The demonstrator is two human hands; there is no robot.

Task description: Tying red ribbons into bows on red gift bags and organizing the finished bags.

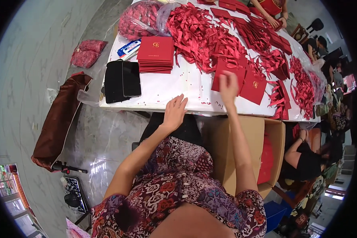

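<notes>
One flat red packet [229,65] beneath the right hand [229,88]

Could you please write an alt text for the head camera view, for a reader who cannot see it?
A person's right hand is over a flat red packet on a white table, while the left hand is at the table's near edge. Beyond them lie heaped red ribbons; to the left, a stack of red packets and a black phone.
</notes>
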